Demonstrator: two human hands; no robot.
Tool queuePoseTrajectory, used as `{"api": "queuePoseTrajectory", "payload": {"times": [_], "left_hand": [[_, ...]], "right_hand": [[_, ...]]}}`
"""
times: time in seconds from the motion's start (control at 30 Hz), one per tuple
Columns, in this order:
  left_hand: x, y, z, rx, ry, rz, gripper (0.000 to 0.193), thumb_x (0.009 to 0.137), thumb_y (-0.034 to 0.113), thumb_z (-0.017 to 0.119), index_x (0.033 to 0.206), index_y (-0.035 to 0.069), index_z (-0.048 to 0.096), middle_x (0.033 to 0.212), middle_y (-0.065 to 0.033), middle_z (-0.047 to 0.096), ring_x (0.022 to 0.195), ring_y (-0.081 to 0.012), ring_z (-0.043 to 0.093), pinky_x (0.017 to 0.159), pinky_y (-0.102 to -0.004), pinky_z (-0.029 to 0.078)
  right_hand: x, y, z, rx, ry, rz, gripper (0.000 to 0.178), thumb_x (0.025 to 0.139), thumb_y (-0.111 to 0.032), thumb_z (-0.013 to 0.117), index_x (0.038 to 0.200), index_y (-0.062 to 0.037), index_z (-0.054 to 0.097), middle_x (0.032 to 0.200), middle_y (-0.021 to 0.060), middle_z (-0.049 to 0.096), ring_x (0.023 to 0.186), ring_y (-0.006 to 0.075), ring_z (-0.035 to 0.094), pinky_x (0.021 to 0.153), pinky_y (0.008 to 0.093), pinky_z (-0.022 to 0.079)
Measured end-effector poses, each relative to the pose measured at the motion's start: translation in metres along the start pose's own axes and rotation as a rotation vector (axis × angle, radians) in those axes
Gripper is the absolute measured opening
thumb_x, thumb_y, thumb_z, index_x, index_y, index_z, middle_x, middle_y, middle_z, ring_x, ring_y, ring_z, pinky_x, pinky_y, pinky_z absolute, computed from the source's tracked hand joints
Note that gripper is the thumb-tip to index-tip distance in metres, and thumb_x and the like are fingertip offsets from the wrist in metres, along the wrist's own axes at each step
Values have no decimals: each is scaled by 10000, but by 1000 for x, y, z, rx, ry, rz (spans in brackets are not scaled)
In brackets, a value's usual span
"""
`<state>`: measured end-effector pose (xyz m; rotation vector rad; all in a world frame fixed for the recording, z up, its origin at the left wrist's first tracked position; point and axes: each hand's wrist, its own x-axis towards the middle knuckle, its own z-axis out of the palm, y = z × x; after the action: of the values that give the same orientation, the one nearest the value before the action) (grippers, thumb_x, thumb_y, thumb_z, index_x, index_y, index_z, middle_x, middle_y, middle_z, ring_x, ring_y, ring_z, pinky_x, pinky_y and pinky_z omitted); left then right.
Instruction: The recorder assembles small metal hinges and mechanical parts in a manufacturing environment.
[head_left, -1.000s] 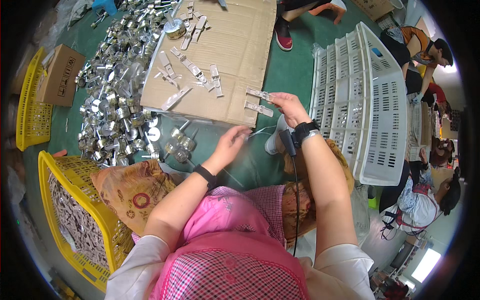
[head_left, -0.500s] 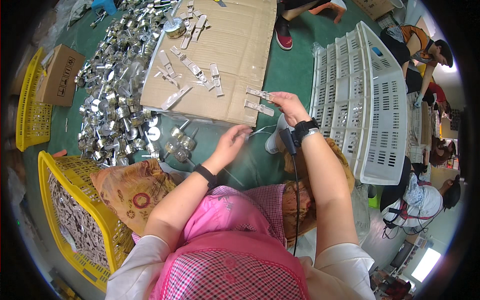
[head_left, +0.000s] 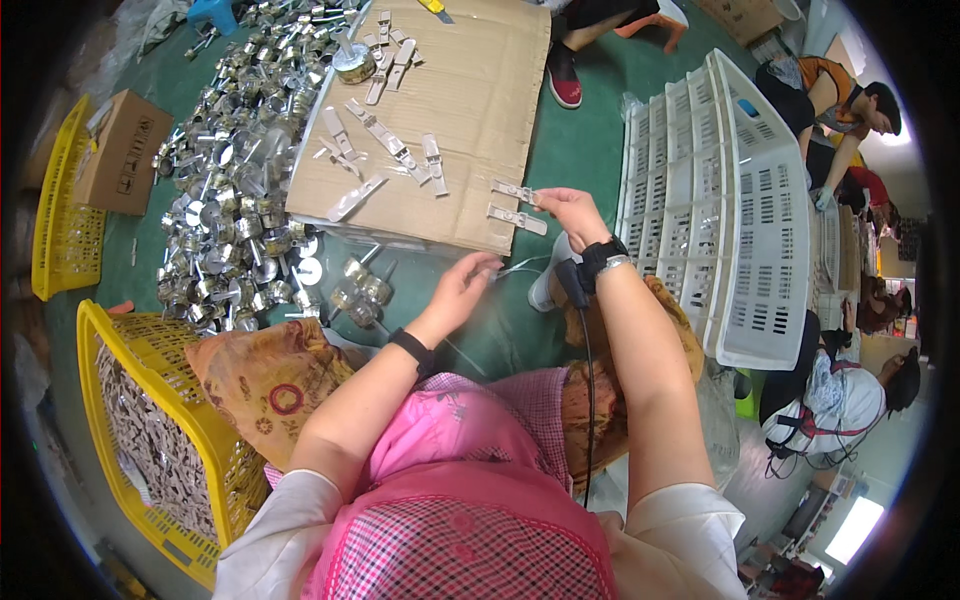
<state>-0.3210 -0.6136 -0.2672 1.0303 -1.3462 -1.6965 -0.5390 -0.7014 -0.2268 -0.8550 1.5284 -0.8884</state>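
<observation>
Pinching one beige clip in our right hand, we have a second clip aligned beside it, loose clips left of that hand on the cardboard seemingly waiting, and cannot tell whether our left hand grips anything.

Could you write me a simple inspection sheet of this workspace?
Surface: brown cardboard, faint ridges showing.
Parts: beige clips, mostly scattered; two overhang the cardboard's right edge.
Clutter: stemmed metal pieces heaped on the green floor; yellow-handled knife at the cardboard's far side.
Right grip: pinching the farther overhanging clip.
Left grip: near the cardboard's front edge; contents unclear.
Cables: one black cable, below the right grip.
Surroundings: white crates, yellow baskets, people.
</observation>
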Motion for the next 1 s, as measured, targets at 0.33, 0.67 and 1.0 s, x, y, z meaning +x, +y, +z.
{"api": "queuePoseTrajectory", "payload": {"times": [0.33,0.67,1.0], "left_hand": [[2,-8,2,-10,47,36,232,920,76,472,1134,10,536,1080,-76,629,995,-148,572,875,-271,438],[0,-11,8,48,95,34,225,907,93,474,1107,3,529,984,-103,619,910,-173,584,797,-283,461],[0,-8,5,-11,55,31,255,914,84,467,1150,0,515,1025,-99,625,942,-172,584,820,-280,457]], "right_hand": [[14,-45,21,-591,176,-528,327,722,-214,656,1014,-64,652,973,101,656,902,232,597,818,334,464],[39,-80,142,-919,20,-498,461,709,-233,677,1099,-10,575,922,181,646,946,329,585,870,398,443],[42,-101,122,-571,-87,-238,367,738,-133,636,1052,40,562,907,171,647,792,245,652,679,320,518]]}}
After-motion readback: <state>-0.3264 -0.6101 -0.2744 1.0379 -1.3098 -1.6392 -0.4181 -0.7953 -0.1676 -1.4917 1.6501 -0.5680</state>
